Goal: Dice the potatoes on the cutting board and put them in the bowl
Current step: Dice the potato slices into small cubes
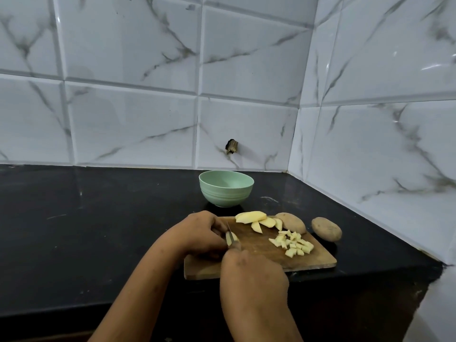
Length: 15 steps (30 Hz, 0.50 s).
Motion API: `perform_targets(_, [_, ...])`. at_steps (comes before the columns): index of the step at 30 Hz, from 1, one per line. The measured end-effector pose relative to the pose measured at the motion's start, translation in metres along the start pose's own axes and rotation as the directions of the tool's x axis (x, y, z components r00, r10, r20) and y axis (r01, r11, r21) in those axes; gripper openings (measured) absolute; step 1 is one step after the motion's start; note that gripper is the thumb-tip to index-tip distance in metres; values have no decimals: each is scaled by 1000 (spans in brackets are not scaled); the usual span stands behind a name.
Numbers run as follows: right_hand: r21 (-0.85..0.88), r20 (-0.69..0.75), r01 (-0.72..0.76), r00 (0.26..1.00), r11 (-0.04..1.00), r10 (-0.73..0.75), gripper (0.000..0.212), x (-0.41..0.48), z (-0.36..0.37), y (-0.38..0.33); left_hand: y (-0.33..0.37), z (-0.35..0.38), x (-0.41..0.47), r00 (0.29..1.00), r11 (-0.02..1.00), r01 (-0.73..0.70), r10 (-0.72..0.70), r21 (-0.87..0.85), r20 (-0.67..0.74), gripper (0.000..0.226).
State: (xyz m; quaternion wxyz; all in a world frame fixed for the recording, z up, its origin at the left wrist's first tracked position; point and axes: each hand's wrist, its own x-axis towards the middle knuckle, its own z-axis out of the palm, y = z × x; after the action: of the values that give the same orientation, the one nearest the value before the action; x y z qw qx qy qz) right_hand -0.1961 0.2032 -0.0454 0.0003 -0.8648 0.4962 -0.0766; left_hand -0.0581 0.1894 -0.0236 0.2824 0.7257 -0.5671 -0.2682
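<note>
On the cutting board (318,257), left hand (197,234) grip curled on a potato piece (234,237), right hand (254,275) grip clamped round the knife (229,232).

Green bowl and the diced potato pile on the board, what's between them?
In the head view, pale yellow potato slices lie between the mint-green ribbed bowl and the diced potato pile, at the far edge of the wooden cutting board.
</note>
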Motion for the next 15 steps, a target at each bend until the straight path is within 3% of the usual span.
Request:
perform_targets(4, [-106, 42, 87, 996, 991, -83, 52, 11, -8, -2, 0, 1, 1, 1000, 1000, 1, -1, 10, -31, 24])
perform_targets(9, [-38, -15, 114, 993, 993, -115, 58, -11, -4, 13, 1, 6, 0, 998, 998, 33, -36, -58, -59, 30])
perform_targets(13, [-39, 119, 81, 990, 996, -76, 68, -27, -12, 25, 3, 7, -1, 994, 987, 88, -96, -133, -57, 36])
perform_targets(15, [21, 33, 86, 996, 996, -86, 60, -33, -16, 32, 5, 8, -1, 993, 986, 93, -103, -141, -65, 38])
